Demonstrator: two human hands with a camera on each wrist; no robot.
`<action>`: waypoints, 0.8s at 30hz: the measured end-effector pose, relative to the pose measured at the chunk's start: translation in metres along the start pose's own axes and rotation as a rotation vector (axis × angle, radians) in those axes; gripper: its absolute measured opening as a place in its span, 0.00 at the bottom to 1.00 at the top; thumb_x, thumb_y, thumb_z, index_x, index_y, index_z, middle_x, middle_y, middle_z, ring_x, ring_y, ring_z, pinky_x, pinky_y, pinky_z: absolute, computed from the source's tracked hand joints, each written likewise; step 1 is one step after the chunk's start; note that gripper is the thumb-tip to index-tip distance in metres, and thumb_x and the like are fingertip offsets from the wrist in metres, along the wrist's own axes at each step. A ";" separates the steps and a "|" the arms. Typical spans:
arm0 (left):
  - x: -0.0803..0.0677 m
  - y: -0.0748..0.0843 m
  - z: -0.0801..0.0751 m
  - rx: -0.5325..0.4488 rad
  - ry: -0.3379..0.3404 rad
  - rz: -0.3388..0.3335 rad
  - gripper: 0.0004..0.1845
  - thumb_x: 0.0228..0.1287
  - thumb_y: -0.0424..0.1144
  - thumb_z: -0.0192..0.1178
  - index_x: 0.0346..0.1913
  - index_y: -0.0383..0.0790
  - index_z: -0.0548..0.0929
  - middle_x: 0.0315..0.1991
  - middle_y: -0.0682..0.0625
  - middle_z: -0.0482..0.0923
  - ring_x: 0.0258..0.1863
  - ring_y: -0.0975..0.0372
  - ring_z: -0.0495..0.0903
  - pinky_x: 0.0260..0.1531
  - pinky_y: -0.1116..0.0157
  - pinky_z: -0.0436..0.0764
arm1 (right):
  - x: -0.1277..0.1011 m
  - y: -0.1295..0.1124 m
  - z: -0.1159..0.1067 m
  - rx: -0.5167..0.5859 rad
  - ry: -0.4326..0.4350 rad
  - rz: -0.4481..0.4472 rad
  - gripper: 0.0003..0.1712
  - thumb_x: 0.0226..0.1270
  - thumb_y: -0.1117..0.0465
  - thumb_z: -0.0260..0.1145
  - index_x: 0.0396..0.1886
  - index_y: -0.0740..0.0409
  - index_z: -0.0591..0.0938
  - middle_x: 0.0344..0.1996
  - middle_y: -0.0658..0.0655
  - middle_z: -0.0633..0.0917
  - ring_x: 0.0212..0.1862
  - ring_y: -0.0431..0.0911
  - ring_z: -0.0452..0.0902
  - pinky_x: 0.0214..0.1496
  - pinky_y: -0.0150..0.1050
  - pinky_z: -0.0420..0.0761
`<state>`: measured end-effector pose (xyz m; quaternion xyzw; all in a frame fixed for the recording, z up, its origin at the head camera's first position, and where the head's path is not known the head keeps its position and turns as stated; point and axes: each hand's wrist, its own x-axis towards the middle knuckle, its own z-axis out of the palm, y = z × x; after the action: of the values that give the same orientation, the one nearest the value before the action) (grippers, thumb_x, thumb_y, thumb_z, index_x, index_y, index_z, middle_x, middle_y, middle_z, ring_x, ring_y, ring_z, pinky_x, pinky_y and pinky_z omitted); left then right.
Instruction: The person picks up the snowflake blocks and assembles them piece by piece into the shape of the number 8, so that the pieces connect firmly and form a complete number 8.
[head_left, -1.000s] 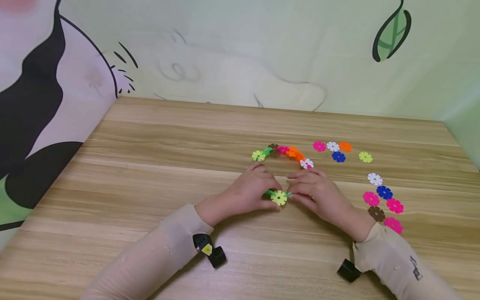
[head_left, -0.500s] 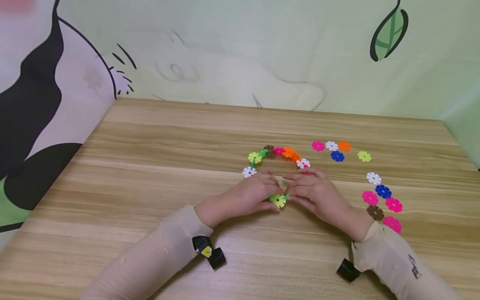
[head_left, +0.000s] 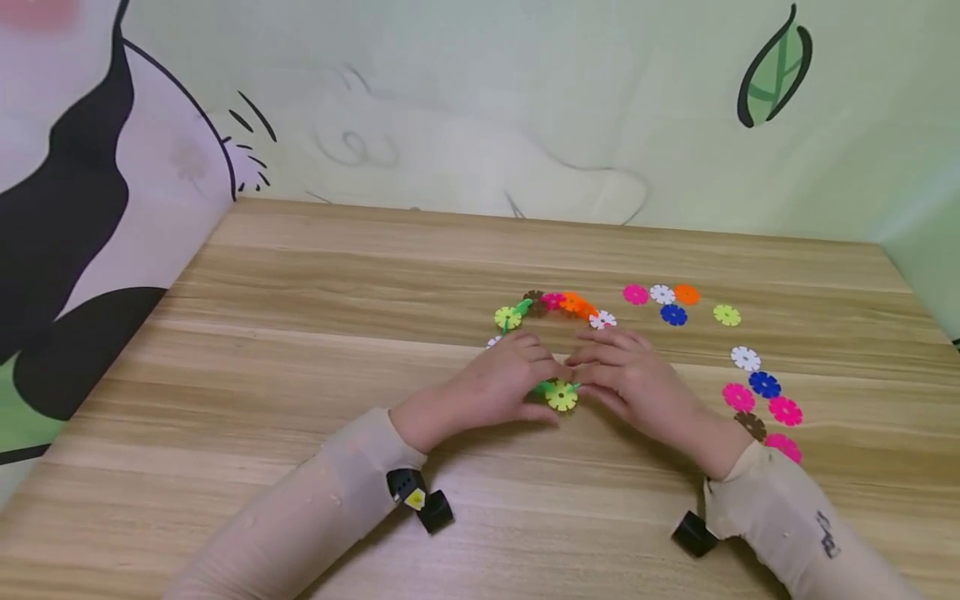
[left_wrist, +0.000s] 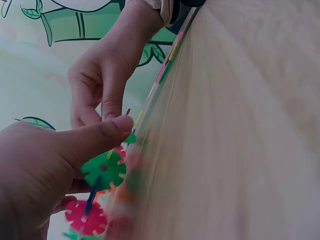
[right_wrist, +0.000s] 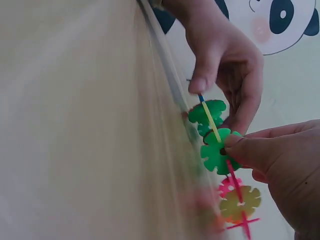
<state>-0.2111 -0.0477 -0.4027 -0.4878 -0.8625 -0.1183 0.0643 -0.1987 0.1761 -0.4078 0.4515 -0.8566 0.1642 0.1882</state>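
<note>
In the head view a ring-like chain of notched snowflake discs (head_left: 573, 302) curves across the table, its discs slotted into one another crosswise. My left hand (head_left: 504, 377) holds the chain's near side, its thumb beside a yellow-green disc (head_left: 562, 396). Opposite it, my right hand (head_left: 637, 379) meets the same disc's right edge. The right wrist view has my right thumb and finger pinching a green disc (right_wrist: 214, 156), joined to an edge-on yellow disc (right_wrist: 211, 120). The left wrist view has another green disc (left_wrist: 105, 170) under my left thumb. My fingers hide some of the chain.
Loose discs lie flat to the right: a pink disc (head_left: 636, 294), an orange disc (head_left: 686, 294) and several others at the back, with a blue disc (head_left: 764, 384) and a brown disc (head_left: 750, 426) nearer my right forearm. A printed wall (head_left: 465, 108) stands behind the wooden table (head_left: 262, 350).
My hands have come closer together, the fingertips now almost meeting above the yellow-green disc. The white disc at the chain's left, in plain sight half a second ago, is mostly covered by my left hand.
</note>
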 end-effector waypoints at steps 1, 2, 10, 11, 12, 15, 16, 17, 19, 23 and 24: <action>0.000 -0.001 -0.001 -0.009 -0.010 -0.014 0.28 0.55 0.55 0.67 0.56 0.43 0.81 0.48 0.51 0.84 0.53 0.58 0.77 0.67 0.57 0.66 | 0.000 0.001 -0.002 -0.014 -0.012 0.007 0.11 0.51 0.65 0.73 0.38 0.56 0.88 0.45 0.55 0.87 0.60 0.58 0.74 0.63 0.58 0.68; 0.000 -0.002 -0.002 -0.015 -0.021 -0.027 0.29 0.56 0.55 0.67 0.57 0.43 0.80 0.50 0.50 0.83 0.54 0.57 0.77 0.67 0.57 0.66 | 0.000 0.003 -0.003 -0.024 -0.027 0.018 0.12 0.52 0.66 0.73 0.38 0.56 0.88 0.46 0.56 0.87 0.61 0.58 0.73 0.64 0.59 0.68; -0.003 -0.013 -0.006 0.017 -0.092 -0.084 0.27 0.59 0.50 0.66 0.59 0.41 0.78 0.54 0.48 0.80 0.58 0.55 0.75 0.67 0.57 0.67 | -0.001 0.015 -0.013 -0.016 -0.120 0.120 0.09 0.54 0.66 0.72 0.37 0.55 0.88 0.51 0.60 0.84 0.64 0.60 0.68 0.66 0.61 0.64; -0.003 -0.014 -0.006 0.028 -0.092 -0.082 0.25 0.59 0.49 0.66 0.57 0.42 0.79 0.53 0.48 0.80 0.57 0.55 0.75 0.66 0.57 0.67 | -0.001 0.017 -0.014 -0.008 -0.121 0.124 0.09 0.55 0.66 0.72 0.38 0.55 0.87 0.51 0.60 0.84 0.63 0.60 0.69 0.65 0.60 0.65; -0.003 -0.014 -0.007 0.040 -0.088 -0.079 0.24 0.59 0.49 0.66 0.56 0.42 0.80 0.52 0.48 0.81 0.56 0.55 0.75 0.65 0.58 0.68 | -0.002 0.018 -0.015 0.013 -0.129 0.143 0.09 0.56 0.66 0.71 0.39 0.56 0.87 0.51 0.60 0.83 0.62 0.60 0.70 0.65 0.59 0.66; -0.004 -0.014 -0.007 0.070 -0.078 -0.080 0.20 0.59 0.49 0.66 0.51 0.43 0.82 0.49 0.49 0.81 0.54 0.56 0.76 0.62 0.59 0.69 | -0.003 0.023 -0.022 0.105 -0.160 0.248 0.12 0.61 0.66 0.67 0.45 0.57 0.85 0.54 0.61 0.81 0.61 0.59 0.71 0.63 0.57 0.70; -0.004 -0.013 -0.007 0.082 -0.075 -0.083 0.19 0.59 0.49 0.66 0.50 0.43 0.83 0.48 0.50 0.82 0.53 0.57 0.76 0.61 0.59 0.69 | -0.004 0.025 -0.025 0.130 -0.156 0.290 0.13 0.63 0.66 0.66 0.48 0.58 0.84 0.56 0.61 0.79 0.61 0.59 0.71 0.62 0.57 0.72; -0.004 -0.013 -0.007 0.093 -0.074 -0.086 0.19 0.59 0.50 0.66 0.49 0.44 0.83 0.47 0.50 0.82 0.53 0.57 0.76 0.61 0.59 0.69 | -0.005 0.028 -0.028 0.143 -0.138 0.329 0.14 0.64 0.66 0.65 0.50 0.60 0.83 0.57 0.62 0.78 0.60 0.59 0.72 0.60 0.56 0.74; -0.004 -0.011 -0.007 0.108 -0.070 -0.096 0.20 0.59 0.53 0.65 0.49 0.44 0.83 0.47 0.51 0.82 0.52 0.57 0.76 0.61 0.59 0.68 | -0.006 0.034 -0.035 0.143 -0.090 0.408 0.15 0.65 0.68 0.63 0.51 0.62 0.82 0.58 0.64 0.76 0.57 0.60 0.75 0.55 0.56 0.77; -0.005 -0.010 -0.005 0.121 -0.046 -0.108 0.22 0.57 0.56 0.64 0.48 0.45 0.84 0.46 0.51 0.83 0.51 0.58 0.77 0.63 0.59 0.67 | -0.009 0.050 -0.044 0.056 -0.044 0.558 0.13 0.66 0.66 0.63 0.49 0.66 0.81 0.49 0.68 0.80 0.40 0.59 0.81 0.39 0.51 0.81; -0.005 -0.010 -0.004 0.119 -0.039 -0.109 0.22 0.57 0.57 0.65 0.48 0.45 0.84 0.46 0.51 0.83 0.51 0.58 0.77 0.63 0.59 0.67 | -0.010 0.054 -0.046 0.042 -0.070 0.615 0.14 0.67 0.65 0.62 0.49 0.66 0.81 0.47 0.68 0.81 0.38 0.59 0.81 0.37 0.50 0.80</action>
<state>-0.2168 -0.0582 -0.4017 -0.4377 -0.8943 -0.0606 0.0700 -0.2306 0.2330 -0.3783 0.1803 -0.9554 0.2154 0.0910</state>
